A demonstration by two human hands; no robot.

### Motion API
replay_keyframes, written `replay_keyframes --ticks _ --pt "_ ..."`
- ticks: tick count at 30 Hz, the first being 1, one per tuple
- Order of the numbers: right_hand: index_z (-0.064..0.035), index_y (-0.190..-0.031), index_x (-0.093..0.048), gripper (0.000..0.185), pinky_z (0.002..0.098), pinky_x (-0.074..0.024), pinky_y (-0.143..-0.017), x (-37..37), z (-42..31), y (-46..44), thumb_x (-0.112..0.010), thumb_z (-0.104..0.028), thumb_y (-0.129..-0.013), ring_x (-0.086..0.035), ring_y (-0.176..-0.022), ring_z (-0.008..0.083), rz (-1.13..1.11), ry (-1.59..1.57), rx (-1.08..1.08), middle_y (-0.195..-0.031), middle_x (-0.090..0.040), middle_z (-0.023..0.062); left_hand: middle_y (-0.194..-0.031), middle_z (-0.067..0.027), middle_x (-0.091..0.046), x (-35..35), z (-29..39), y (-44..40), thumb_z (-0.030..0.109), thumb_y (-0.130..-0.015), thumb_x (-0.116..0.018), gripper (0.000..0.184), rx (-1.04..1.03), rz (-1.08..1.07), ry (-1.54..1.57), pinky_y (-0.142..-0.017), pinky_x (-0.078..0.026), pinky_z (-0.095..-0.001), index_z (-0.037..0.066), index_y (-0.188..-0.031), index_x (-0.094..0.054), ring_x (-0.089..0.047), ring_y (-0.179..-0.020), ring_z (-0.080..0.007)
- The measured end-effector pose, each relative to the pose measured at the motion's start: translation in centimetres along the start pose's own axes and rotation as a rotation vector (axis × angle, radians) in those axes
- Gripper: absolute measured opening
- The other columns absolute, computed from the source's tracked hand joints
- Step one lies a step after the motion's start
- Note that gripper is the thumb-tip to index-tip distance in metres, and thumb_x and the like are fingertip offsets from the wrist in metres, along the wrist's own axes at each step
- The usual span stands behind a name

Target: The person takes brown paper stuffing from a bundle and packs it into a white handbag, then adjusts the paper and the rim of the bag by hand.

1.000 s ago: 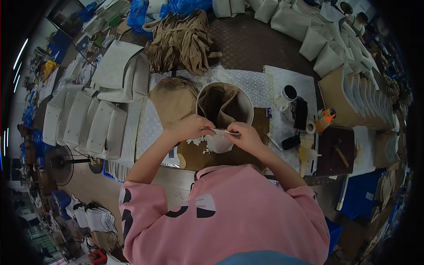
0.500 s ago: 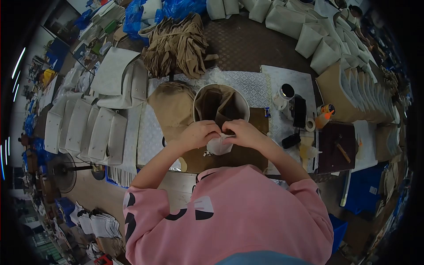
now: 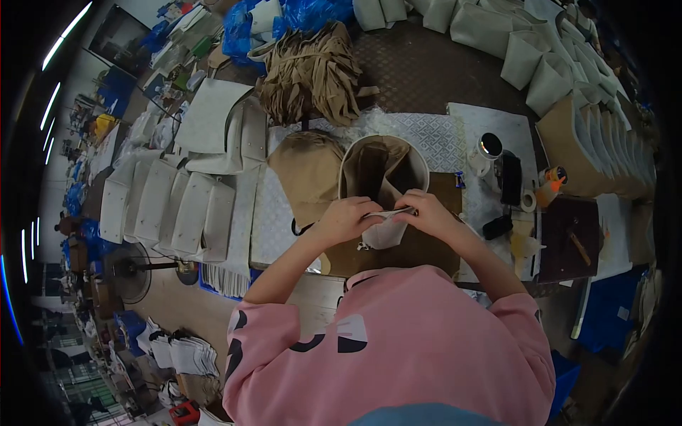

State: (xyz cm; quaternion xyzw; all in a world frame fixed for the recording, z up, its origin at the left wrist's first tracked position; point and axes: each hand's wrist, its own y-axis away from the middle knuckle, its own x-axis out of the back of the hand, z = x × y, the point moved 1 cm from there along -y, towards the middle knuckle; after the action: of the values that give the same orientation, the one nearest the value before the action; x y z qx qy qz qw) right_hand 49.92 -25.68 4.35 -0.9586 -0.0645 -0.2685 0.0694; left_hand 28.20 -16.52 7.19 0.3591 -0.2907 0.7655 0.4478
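A white bag (image 3: 384, 236) with a brown lining (image 3: 370, 167) stands on the table in front of me, its mouth facing up. My left hand (image 3: 348, 219) pinches the near rim from the left side. On the right part of that rim, my right hand (image 3: 431, 213) is closed with thumb and fingers. Between the two hands the edge stretches as a pale strip. Beneath the bag lies a brown board (image 3: 440, 245). Left of the bag, and touching it or nearly so, is a brown fabric piece (image 3: 302, 170).
Finished-looking white bags (image 3: 160, 206) stand at the left. A bundle of brown cloth (image 3: 309, 74) lies behind. To the right are a metal-topped mug (image 3: 485, 157), a tape roll (image 3: 528, 201), a glue bottle (image 3: 549, 193) and a hammer (image 3: 580, 245) on a dark board.
The whole view has swung, so everything appears farther right. My hands have drawn slightly apart along the near rim, and the edge between them now looks straighter.
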Motion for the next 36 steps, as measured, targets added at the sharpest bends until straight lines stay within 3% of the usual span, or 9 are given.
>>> replay_keyframes --ticks 7,19,22,26,28,29,32,36 --pt "-0.0029 -0.089 -0.066 0.023 0.0376 -0.0471 -0.069 -0.5 0.6 0.3 -0.073 -0.023 -0.081 -0.058 -0.081 0.0271 0.031 0.108 0.17 -0.082 -0.06 0.009 -0.086 -0.0084 -0.066 -0.7 -0.1 0.0 0.019 -0.085 -0.069 0.014 0.032 0.017 0.02 -0.066 -0.052 -0.0394 0.01 -0.095 -0.068 -0.065 -0.078 -0.0294" --pt "-0.0031 -0.084 -0.065 0.019 0.0384 -0.0473 -0.071 -1.3 0.6 0.3 -0.074 -0.02 -0.078 -0.058 -0.082 0.0277 0.17 0.045 0.041 -0.081 -0.06 0.0084 -0.086 -0.0086 -0.068 -0.7 0.4 -0.1 0.016 -0.084 -0.069 0.017 0.061 0.046 0.068 -0.066 -0.052 -0.0375 0.011 -0.1 -0.067 -0.066 -0.077 -0.0285" --pt "-0.0037 -0.084 -0.066 0.018 0.0385 -0.0469 -0.075 -0.7 -0.1 0.2 -0.074 -0.019 -0.078 -0.058 -0.086 0.0275 0.045 0.017 -0.057 -0.081 -0.06 0.0083 -0.083 -0.0092 -0.067 -0.9 0.4 -0.2 0.016 -0.084 -0.07 0.016 0.096 0.033 0.045 -0.064 -0.051 -0.0376 0.009 -0.097 -0.065 -0.066 -0.074 -0.0282" --pt "-0.0064 -0.081 -0.065 0.013 0.042 -0.0425 -0.091 -0.9 -0.8 -0.4 -0.072 -0.017 -0.078 -0.057 -0.092 0.0258 0.193 0.322 0.224 -0.082 -0.059 0.0063 -0.08 -0.009 -0.066 -2.0 0.0 -0.5 0.018 -0.081 -0.074 0.019 0.119 0.112 0.058 -0.062 -0.05 -0.0384 0.008 -0.092 -0.062 -0.065 -0.07 -0.0285" --pt "-0.0082 -0.079 -0.064 0.01 0.0454 -0.0382 -0.099 -0.9 -3.1 -0.5 -0.071 -0.016 -0.079 -0.056 -0.093 0.0253 0.334 0.544 0.308 -0.082 -0.058 0.0053 -0.078 -0.0096 -0.065 -1.3 0.6 -0.7 0.019 -0.079 -0.075 0.02 0.26 0.044 0.159 -0.062 -0.05 -0.0381 0.008 -0.091 -0.063 -0.064 -0.069 -0.029" --pt "-0.009 -0.079 -0.064 0.009 0.047 -0.0362 -0.101 -1.4 -3.2 -0.5 -0.07 -0.016 -0.079 -0.056 -0.093 0.0251 0.265 0.508 0.292 -0.082 -0.057 0.005 -0.077 -0.01 -0.065 -0.9 0.8 -0.8 0.019 -0.078 -0.076 0.02 0.325 0.007 0.208 -0.061 -0.05 -0.0379 0.008 -0.09 -0.064 -0.064 -0.069 -0.0292" --pt "-0.0113 -0.08 -0.064 0.006 0.0504 -0.0324 -0.106 -2.3 -2.6 -0.6 -0.069 -0.014 -0.079 -0.057 -0.093 0.0249 0.102 0.412 0.255 -0.083 -0.056 0.0043 -0.074 -0.0111 -0.065 0.4 0.5 -0.9 0.019 -0.078 -0.077 0.019 0.148 -0.103 0.122 -0.064 -0.049 -0.038 0.006 -0.086 -0.067 -0.064 -0.069 -0.0281" --pt "-0.0129 -0.083 -0.064 0.006 0.051 -0.0326 -0.106 -2.7 -2.3 -0.4 -0.068 -0.013 -0.079 -0.057 -0.094 0.0252 0.081 0.4 0.24 -0.084 -0.057 0.0041 -0.075 -0.0124 -0.067 1.0 -0.4 -1.3 0.017 -0.079 -0.075 0.018 -0.027 -0.035 0.077 -0.071 -0.05 -0.0395 0.004 -0.089 -0.071 -0.065 -0.078 -0.0293"
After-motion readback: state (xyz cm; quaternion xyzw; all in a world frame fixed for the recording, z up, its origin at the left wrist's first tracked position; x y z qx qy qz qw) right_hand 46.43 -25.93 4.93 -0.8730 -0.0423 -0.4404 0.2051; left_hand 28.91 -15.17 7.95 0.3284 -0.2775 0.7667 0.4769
